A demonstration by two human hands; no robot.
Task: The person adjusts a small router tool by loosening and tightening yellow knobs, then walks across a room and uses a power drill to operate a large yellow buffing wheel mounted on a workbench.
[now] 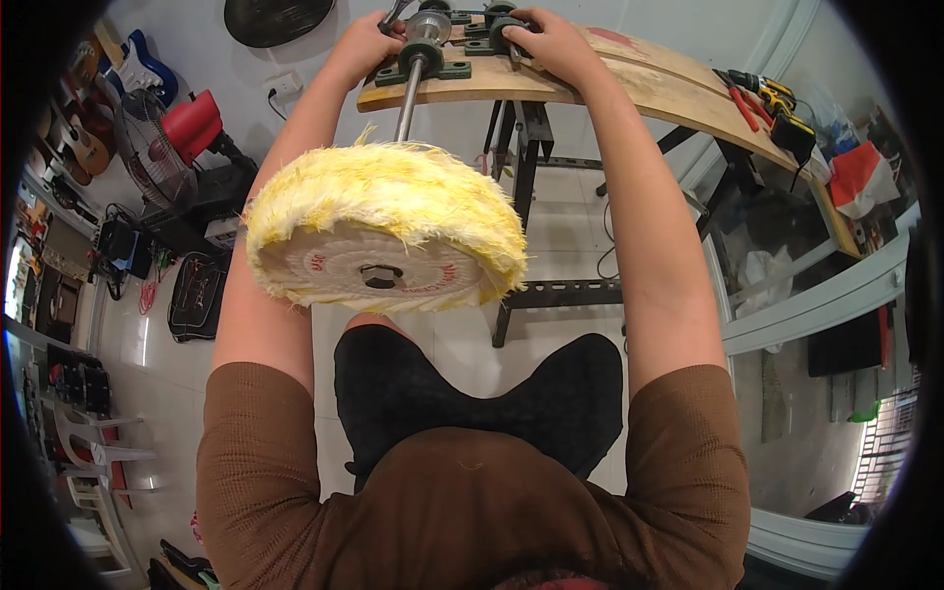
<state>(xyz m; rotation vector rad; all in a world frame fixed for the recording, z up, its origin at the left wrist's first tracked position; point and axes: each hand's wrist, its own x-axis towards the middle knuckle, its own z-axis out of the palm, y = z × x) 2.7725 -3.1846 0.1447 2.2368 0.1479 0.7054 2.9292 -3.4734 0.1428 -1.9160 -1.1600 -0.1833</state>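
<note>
Both my arms reach forward to a wooden bench top. My left hand (369, 46) is closed round a dark metal tool (394, 14) that looks like a wrench, beside the left green bearing block (422, 59). My right hand (554, 44) grips the right green bearing block (500, 37), thumb and fingers around its side. A silver pulley (430, 27) sits by the left block. From that block a steel shaft (410, 98) juts toward me, carrying a fluffy yellow-white buffing wheel (383, 192) fixed by a hex nut (381, 276). The fingertips of my left hand are partly hidden.
The wooden bench top (649, 98) rests on black metal legs (526, 157). Pliers with red handles (744, 106) and a yellow-black cordless drill (762, 90) lie at its right. On the left stand a fan (155, 147) and several guitars. A black case (199, 295) lies on the tiled floor.
</note>
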